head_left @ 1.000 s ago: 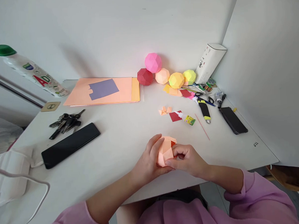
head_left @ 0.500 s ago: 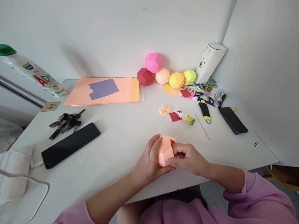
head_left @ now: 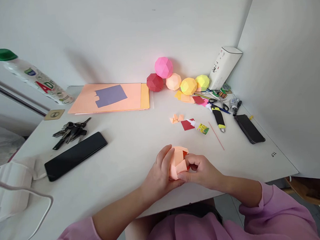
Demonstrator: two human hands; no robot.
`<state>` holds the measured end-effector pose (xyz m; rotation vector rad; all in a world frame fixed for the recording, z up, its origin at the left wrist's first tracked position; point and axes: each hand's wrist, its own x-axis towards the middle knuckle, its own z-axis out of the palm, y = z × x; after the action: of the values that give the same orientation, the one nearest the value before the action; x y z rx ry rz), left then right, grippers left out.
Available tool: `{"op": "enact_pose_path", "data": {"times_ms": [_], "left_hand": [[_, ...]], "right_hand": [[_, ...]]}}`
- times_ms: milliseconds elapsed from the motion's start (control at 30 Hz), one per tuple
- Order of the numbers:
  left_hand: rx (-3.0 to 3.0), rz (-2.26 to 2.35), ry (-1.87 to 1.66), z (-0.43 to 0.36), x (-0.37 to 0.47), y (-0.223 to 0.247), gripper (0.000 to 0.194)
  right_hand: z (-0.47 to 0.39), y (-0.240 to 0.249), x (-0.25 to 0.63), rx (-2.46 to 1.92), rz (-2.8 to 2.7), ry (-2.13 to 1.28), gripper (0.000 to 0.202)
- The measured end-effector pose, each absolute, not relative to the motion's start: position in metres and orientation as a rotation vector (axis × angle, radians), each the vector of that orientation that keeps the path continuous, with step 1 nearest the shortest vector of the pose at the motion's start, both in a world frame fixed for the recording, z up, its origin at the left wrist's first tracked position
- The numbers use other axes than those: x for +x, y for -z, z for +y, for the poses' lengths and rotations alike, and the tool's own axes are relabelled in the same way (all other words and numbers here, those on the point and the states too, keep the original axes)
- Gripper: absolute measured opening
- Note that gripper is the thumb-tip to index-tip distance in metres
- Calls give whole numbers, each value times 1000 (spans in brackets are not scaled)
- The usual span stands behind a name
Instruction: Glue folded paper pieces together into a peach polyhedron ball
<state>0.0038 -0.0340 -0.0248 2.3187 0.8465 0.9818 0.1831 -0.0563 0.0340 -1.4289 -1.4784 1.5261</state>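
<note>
Between my hands is a peach folded-paper ball [head_left: 177, 160], with a gap in its upper right side that shows a darker orange inside. My left hand [head_left: 160, 170] wraps round its left side, fingers over the top and thumb underneath. The thumb and bent fingers of my right hand [head_left: 203, 171] pinch the ball's right edge beside the gap; some fingertips are hidden. Beyond the ball lie small peach paper pieces [head_left: 176, 118], a dark red paper square [head_left: 187, 124] with a glue bottle [head_left: 201, 127] over it, and a thin red stick [head_left: 216, 136].
Finished paper balls [head_left: 163, 67] in several colours line the wall. A utility knife [head_left: 218, 118], scissors [head_left: 222, 104] and a black phone [head_left: 249, 128] lie right. Leftward are paper sheets [head_left: 133, 100], keys [head_left: 71, 131], another phone [head_left: 76, 156] and a spray can [head_left: 39, 80].
My hands and the peach ball stay almost in place. My left thumb has drawn back slightly under the ball, and the paper at the gap has tilted a little.
</note>
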Motion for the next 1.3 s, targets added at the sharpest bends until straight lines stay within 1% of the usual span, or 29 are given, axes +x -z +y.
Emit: {"op": "enact_pose_path", "data": {"times_ms": [167,367,667,767,833,933,1100,1200,1300], "left_hand": [[2341,921,-931,-39,3,23,90],[2366,972,-874,-43,2,20,96],[2376,993,-853,-45,2,19,99],[2435,976,-868,-46,-1,17,102],[2468,963,-855,-46,-3,14,101],[2462,919,-795,-45,-7,9,90],[2317,800,-782,-36,-12,2,64],[2127,677,-801,-29,-13,-1,47],[1921,565,-689,-24,-15,-3,40]], "right_hand": [[-50,-40,191,-1379,-1362,-1648,25],[-49,-44,197,-1374,-1364,-1567,31],[-51,-45,195,-1420,-1397,-1516,28],[-51,-47,194,-1401,-1389,-1533,27],[-52,-47,195,-1376,-1394,-1556,24],[-52,-47,198,-1341,-1440,-1570,21],[-53,-45,200,-1348,-1492,-1583,23],[-54,-45,199,-1341,-1514,-1603,20],[-55,-45,198,-1311,-1577,-1584,14]]}}
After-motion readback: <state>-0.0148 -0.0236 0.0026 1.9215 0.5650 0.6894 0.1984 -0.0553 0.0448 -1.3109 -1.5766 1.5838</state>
